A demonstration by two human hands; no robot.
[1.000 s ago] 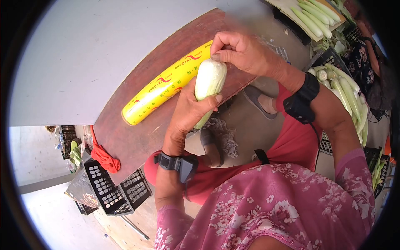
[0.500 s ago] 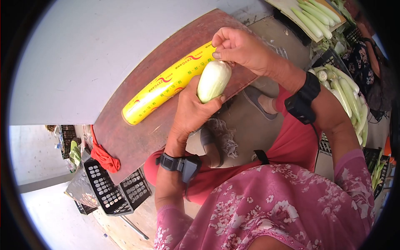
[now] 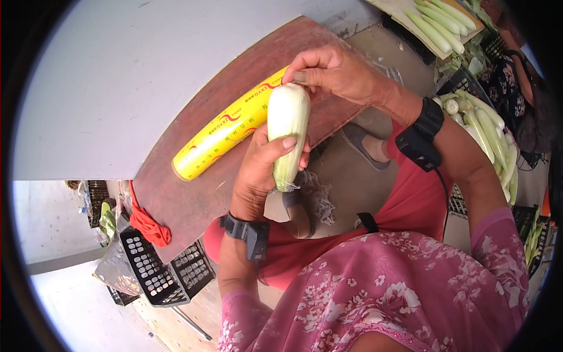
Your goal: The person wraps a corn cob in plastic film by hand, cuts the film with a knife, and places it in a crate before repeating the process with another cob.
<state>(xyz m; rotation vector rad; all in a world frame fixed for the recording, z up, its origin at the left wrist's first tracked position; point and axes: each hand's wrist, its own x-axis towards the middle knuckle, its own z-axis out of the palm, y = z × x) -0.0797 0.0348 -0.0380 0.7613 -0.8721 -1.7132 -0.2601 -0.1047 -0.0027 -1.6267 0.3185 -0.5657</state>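
Observation:
My left hand is wrapped around a long, pale green-white vegetable with fine lengthwise streaks. Its blunt, broad end points away from me, and a bit of clear film shows at its narrower lower end. At the far end, the thumb and fingers of my right hand are pinched together against the vegetable's tip; whatever they hold is too small to tell. Just behind the vegetable lies a yellow printed roll, apparently cling film, partly covered by the vegetable and my right hand.
The roll rests on a worn reddish board along the wall. A red cloth hangs at its left end above black crates. More long pale vegetables fill a crate at right, others lie top right. Another person's arm shows there.
The vegetable has shifted left and toward me, showing more of its length and its lower end. My right hand has moved slightly left with it, still pinched at the tip.

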